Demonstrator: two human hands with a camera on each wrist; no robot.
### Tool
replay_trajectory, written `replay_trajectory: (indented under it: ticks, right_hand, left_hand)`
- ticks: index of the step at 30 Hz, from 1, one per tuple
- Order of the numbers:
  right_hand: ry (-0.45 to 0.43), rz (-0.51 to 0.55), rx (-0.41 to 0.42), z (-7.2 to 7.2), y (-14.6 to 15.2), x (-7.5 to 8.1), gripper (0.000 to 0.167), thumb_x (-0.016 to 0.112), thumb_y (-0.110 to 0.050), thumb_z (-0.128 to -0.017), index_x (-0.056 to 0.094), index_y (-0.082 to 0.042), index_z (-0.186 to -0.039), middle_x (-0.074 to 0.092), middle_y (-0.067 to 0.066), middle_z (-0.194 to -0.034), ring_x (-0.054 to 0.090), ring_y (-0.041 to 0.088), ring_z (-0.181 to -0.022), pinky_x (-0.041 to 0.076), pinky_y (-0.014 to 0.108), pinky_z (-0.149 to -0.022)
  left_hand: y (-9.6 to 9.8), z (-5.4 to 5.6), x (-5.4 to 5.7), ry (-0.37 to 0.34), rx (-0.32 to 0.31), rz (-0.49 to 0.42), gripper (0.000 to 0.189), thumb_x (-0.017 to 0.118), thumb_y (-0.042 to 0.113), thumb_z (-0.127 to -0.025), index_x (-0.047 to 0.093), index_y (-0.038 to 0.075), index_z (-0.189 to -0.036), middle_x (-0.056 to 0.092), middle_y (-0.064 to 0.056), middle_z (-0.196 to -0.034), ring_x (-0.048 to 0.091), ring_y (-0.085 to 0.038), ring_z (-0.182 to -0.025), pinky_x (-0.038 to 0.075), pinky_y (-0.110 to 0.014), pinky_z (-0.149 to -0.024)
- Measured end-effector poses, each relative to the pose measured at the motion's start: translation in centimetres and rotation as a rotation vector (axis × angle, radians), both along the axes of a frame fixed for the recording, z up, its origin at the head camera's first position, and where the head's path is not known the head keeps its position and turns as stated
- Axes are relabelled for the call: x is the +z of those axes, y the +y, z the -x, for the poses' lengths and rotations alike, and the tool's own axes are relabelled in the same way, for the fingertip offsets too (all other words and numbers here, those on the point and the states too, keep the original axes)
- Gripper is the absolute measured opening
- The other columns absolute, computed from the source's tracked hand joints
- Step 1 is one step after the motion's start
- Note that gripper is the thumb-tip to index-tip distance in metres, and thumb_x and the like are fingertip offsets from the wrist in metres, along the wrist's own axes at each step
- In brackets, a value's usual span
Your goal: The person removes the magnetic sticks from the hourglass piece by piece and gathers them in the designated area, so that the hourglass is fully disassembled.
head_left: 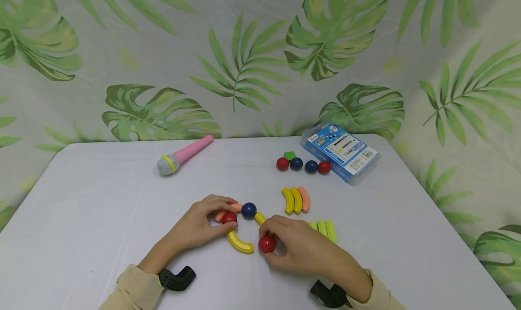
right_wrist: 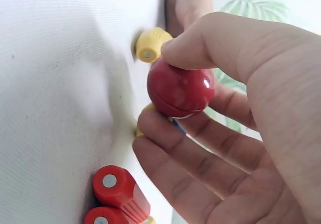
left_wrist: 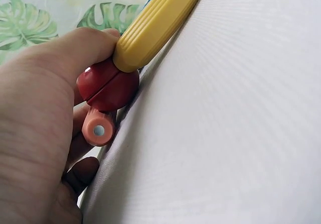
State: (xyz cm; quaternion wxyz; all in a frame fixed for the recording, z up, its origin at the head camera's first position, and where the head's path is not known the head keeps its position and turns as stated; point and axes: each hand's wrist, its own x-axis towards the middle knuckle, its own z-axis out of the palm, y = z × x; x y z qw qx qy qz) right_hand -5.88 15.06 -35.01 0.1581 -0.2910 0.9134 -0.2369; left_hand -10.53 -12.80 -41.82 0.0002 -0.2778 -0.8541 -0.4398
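My left hand [head_left: 200, 223] holds a red ball [head_left: 229, 218] between thumb and fingers. A curved yellow stick [head_left: 240, 243] and a curved pink stick [head_left: 236, 207] touch this ball; the pink one has a silvery disc in its end. Beyond sits a dark blue ball [head_left: 249, 210], joining the pink stick to a second yellow stick [head_left: 259, 218]. My right hand [head_left: 299, 245] pinches another red ball [right_wrist: 181, 87] between thumb and fingertips, at the near end of that second yellow stick. A small gap separates this ball from the first yellow stick's free end [right_wrist: 147, 54].
Loose yellow and pink curved sticks [head_left: 295, 200] lie beyond the right hand, with light green sticks [head_left: 322, 228] and red sticks [right_wrist: 109, 181] beside it. Farther back are red and blue balls [head_left: 311, 166], a green piece [head_left: 289, 155], a blue box [head_left: 342, 151] and a pink microphone [head_left: 185, 155].
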Motion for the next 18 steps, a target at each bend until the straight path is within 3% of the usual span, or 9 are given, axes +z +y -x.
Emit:
replay_trajectory:
  ticks: [7, 12, 18]
  right_hand:
    - [-0.027, -0.018, -0.003, 0.3, -0.3, 0.2, 0.032, 0.08, -0.03, -0.088, 0.066, -0.023, -0.116, 0.064, -0.013, -0.101, 0.059, 0.004, -0.086, 0.054, 0.016, -0.076]
    - [0.011, 0.002, -0.01, 0.6, -0.1, 0.4, 0.033, 0.081, -0.03, -0.088, 0.067, -0.023, -0.117, 0.066, -0.013, -0.105, 0.06, 0.007, -0.091, 0.055, 0.019, -0.079]
    - [0.045, 0.049, -0.031, 2.4, 0.6, 1.0, 0.037, 0.082, -0.022, -0.088, 0.067, -0.018, -0.122, 0.067, -0.008, -0.111, 0.062, 0.011, -0.095, 0.057, 0.024, -0.08]
  left_hand:
    - [-0.1, 0.1, 0.0, 0.031, -0.013, -0.009, 0.032, 0.086, 0.034, -0.086, 0.075, 0.029, -0.116, 0.068, 0.013, -0.129, 0.06, -0.011, -0.124, 0.051, -0.039, -0.105]
    - [-0.1, 0.1, 0.1, 0.015, -0.011, -0.002, 0.031, 0.086, 0.034, -0.086, 0.075, 0.029, -0.115, 0.068, 0.015, -0.129, 0.059, -0.009, -0.124, 0.05, -0.041, -0.106]
    - [0.0, 0.1, 0.0, -0.008, -0.01, 0.005, 0.034, 0.085, 0.037, -0.086, 0.074, 0.03, -0.117, 0.067, 0.017, -0.129, 0.058, -0.008, -0.123, 0.051, -0.039, -0.105]
